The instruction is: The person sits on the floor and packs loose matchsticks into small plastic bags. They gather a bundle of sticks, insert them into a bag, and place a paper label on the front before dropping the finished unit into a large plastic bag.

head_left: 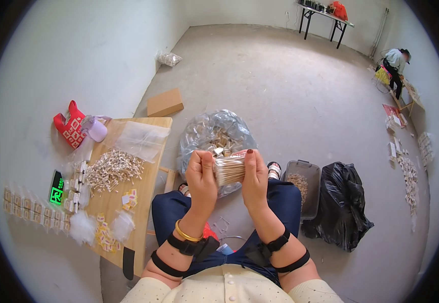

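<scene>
Between my two hands is a clear plastic packet of cotton swabs (229,169), lying sideways above my knees. My left hand (202,177) grips its left end, the thumb on top. At the right end my right hand (255,178) pinches the wrapping, thumb up as well. Both hands' fingers are mostly hidden behind the packet. Just beyond and below them, a big clear plastic bag (191,139) stands open on the floor with many small packets inside. Loose cotton swabs (114,170) are heaped on the wooden table (146,174) to my left.
Plastic sleeves (141,140), small yellow cards (107,237) and rows of packets (35,209) lie at left. A cardboard box (165,102) sits beyond the table. Right of my knee are a grey bin (310,166) and a black bag (338,207). Another person (395,63) bends far right.
</scene>
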`<state>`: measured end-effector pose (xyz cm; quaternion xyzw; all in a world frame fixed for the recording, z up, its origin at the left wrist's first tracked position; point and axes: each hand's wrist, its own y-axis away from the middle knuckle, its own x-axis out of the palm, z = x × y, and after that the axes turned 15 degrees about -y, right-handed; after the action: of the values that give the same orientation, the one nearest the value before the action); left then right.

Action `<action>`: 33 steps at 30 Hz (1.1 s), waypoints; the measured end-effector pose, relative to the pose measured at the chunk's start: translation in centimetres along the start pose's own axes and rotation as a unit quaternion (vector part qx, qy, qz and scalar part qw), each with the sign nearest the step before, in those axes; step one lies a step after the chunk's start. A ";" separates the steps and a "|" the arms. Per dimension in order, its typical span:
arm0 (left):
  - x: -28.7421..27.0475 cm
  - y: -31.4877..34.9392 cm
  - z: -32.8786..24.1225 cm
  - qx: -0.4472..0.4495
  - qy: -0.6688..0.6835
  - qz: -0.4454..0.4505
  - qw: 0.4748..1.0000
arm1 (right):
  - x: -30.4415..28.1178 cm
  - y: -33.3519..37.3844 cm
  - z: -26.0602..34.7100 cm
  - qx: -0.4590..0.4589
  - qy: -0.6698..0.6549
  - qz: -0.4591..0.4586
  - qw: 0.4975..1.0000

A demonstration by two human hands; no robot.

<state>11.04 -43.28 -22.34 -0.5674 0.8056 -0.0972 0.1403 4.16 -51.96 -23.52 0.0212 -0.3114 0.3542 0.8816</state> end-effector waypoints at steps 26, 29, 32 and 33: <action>-0.6 -0.6 -1.0 0.066 -0.036 0.015 0.997 | -1.4 -0.7 -0.9 0.025 -0.123 -0.043 0.991; -0.8 -0.7 -0.8 0.067 -0.039 0.014 0.997 | -1.5 -0.7 -0.3 0.043 -0.101 -0.063 0.992; -0.8 -0.7 -0.9 0.055 -0.025 0.019 0.998 | -1.6 -0.7 0.1 0.043 -0.095 -0.068 0.992; -1.1 -0.6 -1.0 0.047 -0.022 0.027 0.998 | -1.7 -0.8 -0.1 0.036 -0.097 -0.068 0.992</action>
<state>11.57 -42.46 -21.03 -0.5399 0.8120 -0.1185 0.1871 3.72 -53.59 -24.41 0.1086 -0.3804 0.3012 0.8676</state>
